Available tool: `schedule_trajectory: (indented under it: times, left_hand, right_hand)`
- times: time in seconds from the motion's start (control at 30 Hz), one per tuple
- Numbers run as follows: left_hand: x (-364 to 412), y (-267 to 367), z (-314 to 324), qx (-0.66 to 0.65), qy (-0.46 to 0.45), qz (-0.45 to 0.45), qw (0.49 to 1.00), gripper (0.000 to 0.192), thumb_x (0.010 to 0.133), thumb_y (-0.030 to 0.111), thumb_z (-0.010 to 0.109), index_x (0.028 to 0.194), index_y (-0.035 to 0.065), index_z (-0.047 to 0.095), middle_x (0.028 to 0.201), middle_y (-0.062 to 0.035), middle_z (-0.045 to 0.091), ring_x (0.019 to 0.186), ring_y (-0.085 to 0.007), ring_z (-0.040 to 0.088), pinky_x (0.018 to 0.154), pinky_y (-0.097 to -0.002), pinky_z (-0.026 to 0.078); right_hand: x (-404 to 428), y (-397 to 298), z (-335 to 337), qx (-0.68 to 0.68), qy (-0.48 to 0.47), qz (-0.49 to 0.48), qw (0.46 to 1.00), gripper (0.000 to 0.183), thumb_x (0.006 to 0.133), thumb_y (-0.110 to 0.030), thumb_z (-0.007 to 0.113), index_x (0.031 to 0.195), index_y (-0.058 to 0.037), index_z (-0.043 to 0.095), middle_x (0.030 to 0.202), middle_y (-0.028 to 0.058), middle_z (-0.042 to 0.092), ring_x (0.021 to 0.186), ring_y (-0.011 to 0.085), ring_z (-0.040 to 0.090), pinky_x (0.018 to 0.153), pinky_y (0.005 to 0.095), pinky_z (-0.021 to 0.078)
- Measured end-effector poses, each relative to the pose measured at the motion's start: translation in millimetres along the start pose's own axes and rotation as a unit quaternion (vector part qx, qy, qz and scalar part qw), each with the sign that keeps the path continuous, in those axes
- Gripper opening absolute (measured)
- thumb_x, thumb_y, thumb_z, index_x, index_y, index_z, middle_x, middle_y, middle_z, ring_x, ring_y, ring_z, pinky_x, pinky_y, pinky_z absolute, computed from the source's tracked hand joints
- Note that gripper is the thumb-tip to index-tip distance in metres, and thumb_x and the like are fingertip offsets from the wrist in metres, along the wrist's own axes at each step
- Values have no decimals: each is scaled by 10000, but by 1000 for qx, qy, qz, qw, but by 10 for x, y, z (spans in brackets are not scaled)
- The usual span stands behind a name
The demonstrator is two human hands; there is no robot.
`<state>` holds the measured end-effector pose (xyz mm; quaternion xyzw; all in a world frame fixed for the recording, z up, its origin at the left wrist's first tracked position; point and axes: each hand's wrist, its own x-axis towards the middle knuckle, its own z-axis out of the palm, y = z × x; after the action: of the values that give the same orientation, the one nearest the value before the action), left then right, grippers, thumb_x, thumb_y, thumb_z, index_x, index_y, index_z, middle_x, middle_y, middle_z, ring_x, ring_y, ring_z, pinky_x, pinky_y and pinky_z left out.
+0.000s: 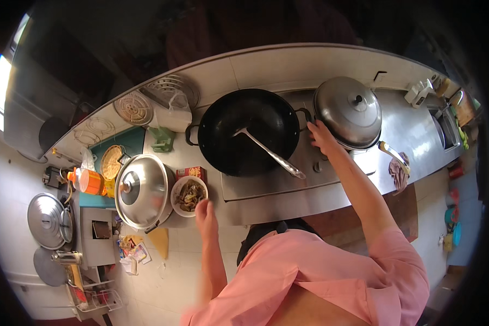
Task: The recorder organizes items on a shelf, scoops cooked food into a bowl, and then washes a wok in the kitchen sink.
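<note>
A black wok [250, 130] sits on the stove, with a metal-handled spatula [271, 153] resting in it. My right hand [322, 137] is beside the wok's right loop handle [304, 115], fingers apart, between the wok and a pan under a domed metal lid [348, 110]. Whether my fingertips touch the handle is unclear. My left hand [206, 216] is at the right rim of a white bowl [176, 205]; its grip is hard to make out. Cooked-looking dark food [190, 194] fills the bowl. Left of it stands a pot with a shiny domed lid [144, 191].
A red box [190, 172] lies behind the bowl. Farther left are a green plastic holder [161, 139], a woven basket [111, 161] and an orange-labelled bottle [90, 182]. The lidded pan's long handle [394, 157] juts right over a crumpled cloth [398, 173]; a sink [448, 126] lies beyond.
</note>
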<state>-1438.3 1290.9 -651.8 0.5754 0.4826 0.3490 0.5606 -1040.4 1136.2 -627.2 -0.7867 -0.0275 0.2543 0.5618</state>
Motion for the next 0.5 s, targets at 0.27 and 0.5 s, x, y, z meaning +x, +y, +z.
schedule_trajectory:
  times: [0.27,0.5]
  left_hand:
    - [2216,383,398,111,-5,74,991,460,830,200,537,1254,89,395,987,-105,566,765,-160,531,672,-297,444]
    - [2989,575,656,-167,-191,-177,951,283,823,203,525,1088,110,491,903,-64,488,734,-204,493,706,-458,410]
  right_hand:
    - [-239,-569,231,142,-53,-38,988,273,780,-236,531,1011,-94,500,809,70,545,617,174,488,478,336,365]
    - [91,-183,296,172,22,8,985,297,798,-258,562,1025,-73,513,678,37,508,583,130,478,450,300,388]
